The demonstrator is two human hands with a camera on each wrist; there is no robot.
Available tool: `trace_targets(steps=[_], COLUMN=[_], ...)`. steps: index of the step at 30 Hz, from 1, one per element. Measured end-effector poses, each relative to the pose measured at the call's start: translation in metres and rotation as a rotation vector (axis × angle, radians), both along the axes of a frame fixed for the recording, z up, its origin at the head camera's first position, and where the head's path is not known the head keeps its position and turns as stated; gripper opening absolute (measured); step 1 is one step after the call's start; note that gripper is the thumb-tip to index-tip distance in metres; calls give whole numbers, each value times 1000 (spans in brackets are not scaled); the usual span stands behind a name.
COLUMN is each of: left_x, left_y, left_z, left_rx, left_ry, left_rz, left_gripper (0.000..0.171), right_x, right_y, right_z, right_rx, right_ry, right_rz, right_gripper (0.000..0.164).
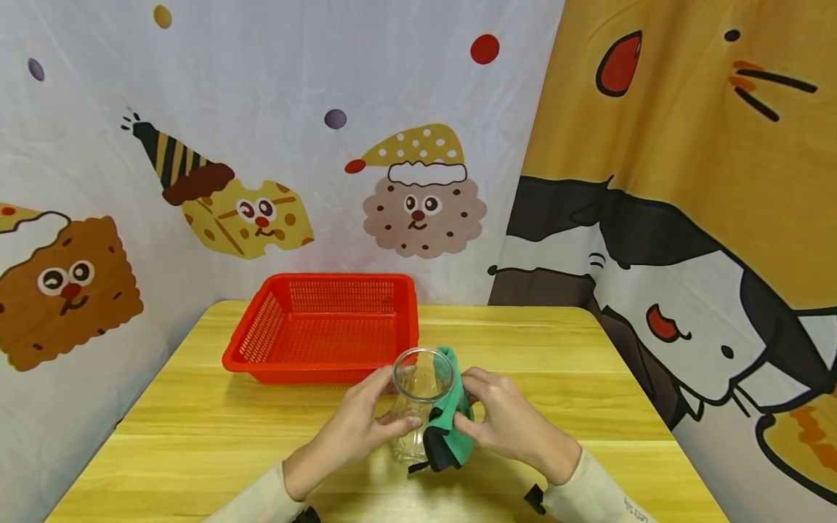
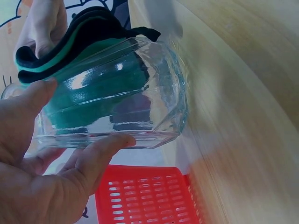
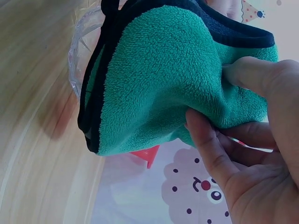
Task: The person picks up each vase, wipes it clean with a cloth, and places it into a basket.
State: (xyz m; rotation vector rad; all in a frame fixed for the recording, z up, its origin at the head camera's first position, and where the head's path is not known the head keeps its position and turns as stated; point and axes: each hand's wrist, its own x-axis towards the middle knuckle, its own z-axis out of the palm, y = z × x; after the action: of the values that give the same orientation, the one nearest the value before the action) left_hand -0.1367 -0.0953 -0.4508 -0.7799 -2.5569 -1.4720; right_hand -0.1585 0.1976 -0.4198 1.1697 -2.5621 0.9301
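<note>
A clear glass jar (image 1: 408,436) with a wide round mouth and faceted sides stands upright near the front of the table. My left hand (image 1: 360,418) grips it from the left, thumb on the near side and fingers round the far side. In my right hand (image 1: 506,418) is a green terry cloth (image 1: 463,443) with black edging, folded and pinched between thumb and fingers. The cloth (image 3: 159,84) lies against the jar's right side. Through the glass (image 2: 117,93) the green shows in the left wrist view.
A red plastic basket (image 1: 327,374) with perforated walls sits behind and left of the jar on the wooden table (image 1: 536,349). A cartoon-printed curtain (image 1: 261,73) hangs behind the table and along its sides.
</note>
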Motion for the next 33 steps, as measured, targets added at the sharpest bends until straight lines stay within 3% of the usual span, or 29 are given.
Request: trace_targets(steps=[14, 33], left_x=[0, -1], left_y=[1, 0], left_z=[-1, -4], left_rx=[-39, -50], left_ry=[63, 61], left_rz=[24, 30], left_gripper=[67, 68], right_x=[-2, -6], right_y=[1, 3], right_z=[-6, -15], right_rx=[-4, 43], right_ry=[-19, -26], right_rz=[31, 48], right_gripper=[18, 14])
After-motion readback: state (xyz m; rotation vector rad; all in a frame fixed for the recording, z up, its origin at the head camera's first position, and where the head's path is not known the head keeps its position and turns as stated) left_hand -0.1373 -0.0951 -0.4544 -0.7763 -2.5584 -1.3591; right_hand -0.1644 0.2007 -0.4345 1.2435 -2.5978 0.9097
